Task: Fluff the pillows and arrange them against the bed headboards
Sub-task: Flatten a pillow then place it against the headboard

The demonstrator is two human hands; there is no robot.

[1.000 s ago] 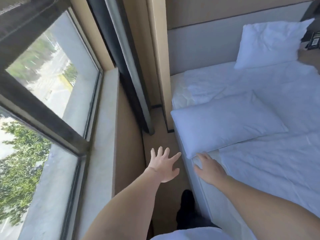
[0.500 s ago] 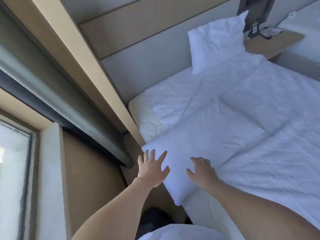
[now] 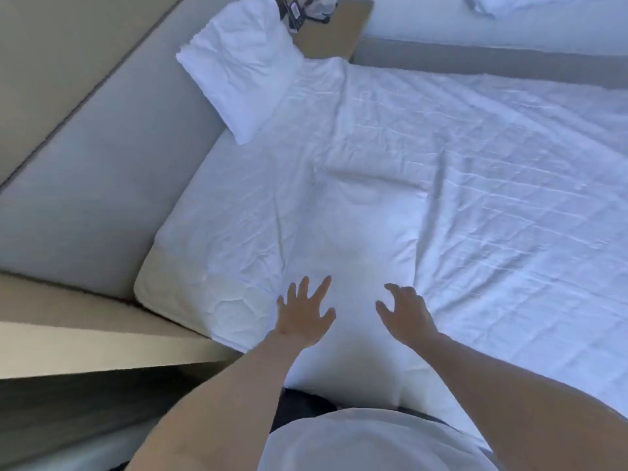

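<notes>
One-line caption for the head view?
Both hands, left hand and right hand, reach over the flat pillow; another pillow leans on the headboard.

The near pillow is white cloth, matt and softly creased. The far pillow wears the same white cotton-like cloth, more crumpled. The duvet is matt white fabric, wrinkled, with faint stitched lines. The bare mattress corner shows quilted cream cloth. The headboard looks like smooth, matt grey upholstery. The nightstand top is smooth, matt, tan wood-like board.
</notes>
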